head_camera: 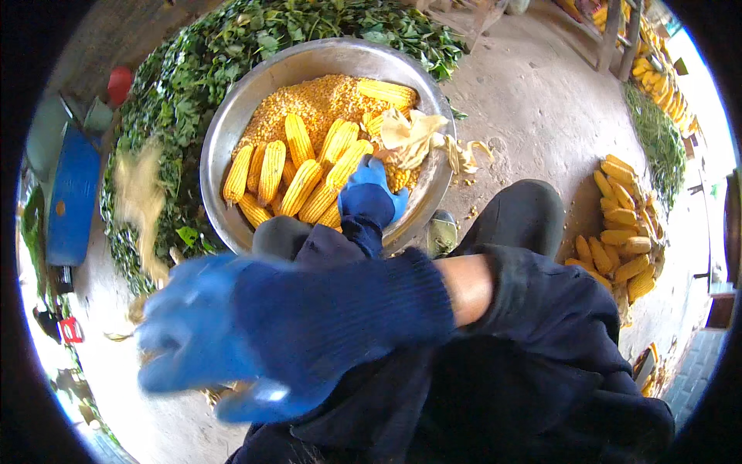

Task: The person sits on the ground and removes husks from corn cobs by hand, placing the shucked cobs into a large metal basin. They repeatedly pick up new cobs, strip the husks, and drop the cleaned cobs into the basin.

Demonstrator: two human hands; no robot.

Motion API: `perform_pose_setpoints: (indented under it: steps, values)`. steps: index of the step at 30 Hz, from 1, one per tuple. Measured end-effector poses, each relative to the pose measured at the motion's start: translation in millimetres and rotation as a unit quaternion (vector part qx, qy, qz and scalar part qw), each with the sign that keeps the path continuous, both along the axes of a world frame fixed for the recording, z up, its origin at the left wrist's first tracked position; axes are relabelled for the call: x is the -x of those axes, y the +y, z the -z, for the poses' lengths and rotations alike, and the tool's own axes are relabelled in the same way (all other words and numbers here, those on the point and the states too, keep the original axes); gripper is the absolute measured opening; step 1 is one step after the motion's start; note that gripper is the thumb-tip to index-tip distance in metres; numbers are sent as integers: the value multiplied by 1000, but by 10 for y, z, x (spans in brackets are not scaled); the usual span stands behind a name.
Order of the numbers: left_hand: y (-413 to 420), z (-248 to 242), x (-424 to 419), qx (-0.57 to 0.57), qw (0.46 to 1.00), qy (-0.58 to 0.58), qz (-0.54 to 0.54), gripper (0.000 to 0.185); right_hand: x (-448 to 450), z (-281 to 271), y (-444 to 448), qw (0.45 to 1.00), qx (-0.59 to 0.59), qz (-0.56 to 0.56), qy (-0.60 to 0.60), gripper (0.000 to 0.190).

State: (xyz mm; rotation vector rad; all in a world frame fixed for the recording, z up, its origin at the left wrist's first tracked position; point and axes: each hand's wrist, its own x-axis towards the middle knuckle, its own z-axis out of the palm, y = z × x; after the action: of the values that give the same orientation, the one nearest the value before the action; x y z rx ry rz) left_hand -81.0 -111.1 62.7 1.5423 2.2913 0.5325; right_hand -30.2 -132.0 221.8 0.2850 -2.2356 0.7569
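Note:
My left hand (pixel 371 188), in a blue coated glove, reaches into a wide metal basin (pixel 215 145). Its fingertips touch a yellow corn cob (pixel 346 168), and its thumb is spread to the right. Whether it grips anything is hidden. Just beyond it, a pale peeled husk (pixel 408 136) hangs over the right rim. My right hand (pixel 203 330), gloved alike and blurred by motion, stretches across my body to the left with fingers and thumb apart. A blurred corn husk (pixel 139 203) is in the air beyond it, apart from the hand.
Loose corn kernels (pixel 307 104) and several bare cobs fill the basin. A heap of green leafy vines (pixel 179 93) surrounds its far and left sides. To the right lies a pile of corn cobs (pixel 626 232) on the concrete floor (pixel 533 104). A blue container (pixel 72 197) stands at far left.

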Motion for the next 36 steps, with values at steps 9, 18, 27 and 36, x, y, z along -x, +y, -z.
perform_pose_setpoints:
  steps: [9,18,27,36]
  values:
    - [-175,-210,250,-150,987,-6,62,44,-959,594,916,784,424,243,-383,46]
    - [-128,-774,-166,-79,987,98,95,68,-740,1275,1084,527,845,21,88,35]
    - [-197,-624,-117,-48,965,-199,162,57,-856,1236,1102,573,805,-13,152,38]
    - [-424,-605,-214,87,982,97,136,72,-758,1869,1284,527,815,47,235,30]
